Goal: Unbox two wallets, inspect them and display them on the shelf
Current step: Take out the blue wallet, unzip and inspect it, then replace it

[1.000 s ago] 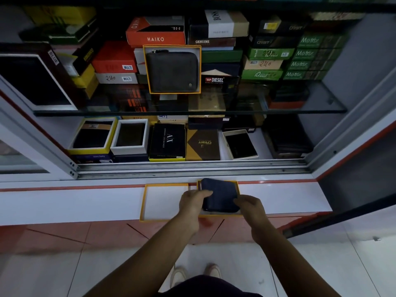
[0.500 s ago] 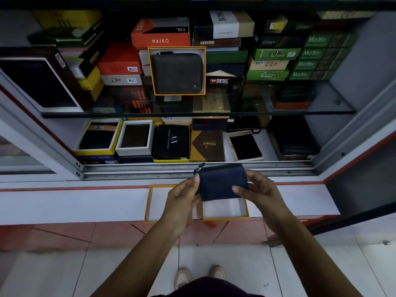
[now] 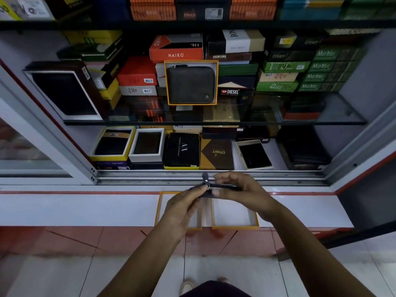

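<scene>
A dark blue zip wallet point(image 3: 225, 188) is held edge-on above the white counter, its metal zipper facing me. My left hand point(image 3: 184, 206) grips its left end by the zipper pull. My right hand point(image 3: 242, 191) holds its right side, fingers curled over the top. Below my hands lie an orange-rimmed box base point(image 3: 234, 215) and its lid point(image 3: 165, 202), both empty. A second, grey-brown zip wallet point(image 3: 190, 84) stands upright in an orange-rimmed box point(image 3: 216, 82) on the glass shelf point(image 3: 321, 122).
Stacks of wallet boxes fill the shelf behind the displayed wallet. On the cabinet floor lie open boxes with wallets point(image 3: 113, 144), a black box point(image 3: 182, 151) and a brown one point(image 3: 216, 154). A sliding-door track point(image 3: 150, 176) runs along the cabinet front. The white counter point(image 3: 75, 209) stretches left and right.
The blue wallet was lifted out of its box on the counter, raised, and turned from face-on to edge-on with the zipper toward me. Both hands rose with it.
</scene>
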The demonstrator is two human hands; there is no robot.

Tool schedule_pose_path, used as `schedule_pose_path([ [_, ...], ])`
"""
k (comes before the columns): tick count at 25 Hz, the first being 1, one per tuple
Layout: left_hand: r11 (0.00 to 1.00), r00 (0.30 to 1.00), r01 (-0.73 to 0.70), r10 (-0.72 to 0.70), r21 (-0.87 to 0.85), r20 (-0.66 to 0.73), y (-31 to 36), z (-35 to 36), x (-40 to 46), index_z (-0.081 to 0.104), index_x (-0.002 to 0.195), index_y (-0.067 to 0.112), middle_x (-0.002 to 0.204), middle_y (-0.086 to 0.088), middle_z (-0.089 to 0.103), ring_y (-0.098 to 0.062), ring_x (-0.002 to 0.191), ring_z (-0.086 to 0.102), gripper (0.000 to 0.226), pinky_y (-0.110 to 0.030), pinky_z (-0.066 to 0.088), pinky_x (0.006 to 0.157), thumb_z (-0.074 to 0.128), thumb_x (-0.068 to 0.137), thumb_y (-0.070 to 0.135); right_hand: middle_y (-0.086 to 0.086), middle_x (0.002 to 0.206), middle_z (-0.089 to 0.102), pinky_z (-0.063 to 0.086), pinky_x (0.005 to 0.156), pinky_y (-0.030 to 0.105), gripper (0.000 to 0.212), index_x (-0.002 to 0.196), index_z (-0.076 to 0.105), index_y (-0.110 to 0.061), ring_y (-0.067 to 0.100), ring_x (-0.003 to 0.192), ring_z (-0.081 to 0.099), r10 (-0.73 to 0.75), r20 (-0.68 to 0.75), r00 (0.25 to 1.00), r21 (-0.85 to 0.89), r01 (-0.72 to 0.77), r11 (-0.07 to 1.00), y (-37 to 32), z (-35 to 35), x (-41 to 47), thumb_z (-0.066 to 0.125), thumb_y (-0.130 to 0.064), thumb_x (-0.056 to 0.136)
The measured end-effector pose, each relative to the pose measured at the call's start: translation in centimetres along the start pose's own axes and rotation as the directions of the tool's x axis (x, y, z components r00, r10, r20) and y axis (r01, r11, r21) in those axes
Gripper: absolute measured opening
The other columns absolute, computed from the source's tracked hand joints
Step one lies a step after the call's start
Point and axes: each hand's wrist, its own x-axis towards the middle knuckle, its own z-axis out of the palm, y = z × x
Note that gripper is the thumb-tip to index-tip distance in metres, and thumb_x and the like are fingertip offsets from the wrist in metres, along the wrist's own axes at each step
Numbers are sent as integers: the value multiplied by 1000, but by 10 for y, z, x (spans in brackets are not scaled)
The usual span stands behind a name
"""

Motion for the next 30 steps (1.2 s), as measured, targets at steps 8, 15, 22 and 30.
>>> schedule_pose_path([
  [8,956,938,-192,245,220,-246,9,-5,-5,71,93,24,94,3,69,-16,99,65,43,-28,50,83,89,54,30,11,88,76,53,74,22,14,86,77,-6,16,82,70,-61,-143,988,126,79,989,-9,27,14,70,-18,82],
  [15,996,952,-81,91,45,-292,33,-18,-9,69,92,10,88,-8,70,-21,89,66,35,-25,55,69,71,75,41,7,93,77,51,81,28,20,92,76,-9,18,94,70,73,-576,814,172,33,985,6,4,13,73,-23,79],
  [22,906,967,109,-192,-410,-166,35,-2,-19,68,97,1,90,-18,76,-21,73,65,67,-21,57,51,72,64,58,1,76,73,44,71,20,8,76,74,-13,11,78,67,178,-486,856,303,-26,953,-11,19,18,69,-13,82],
  [30,849,961,193,-264,-492,-78,29,8,-24,64,102,-8,92,-26,74,-19,56,65,83,-20,56,48,75,58,61,3,64,72,53,79,34,22,60,74,-17,16,68,66,232,-306,923,234,-163,958,4,54,12,70,-7,80],
])
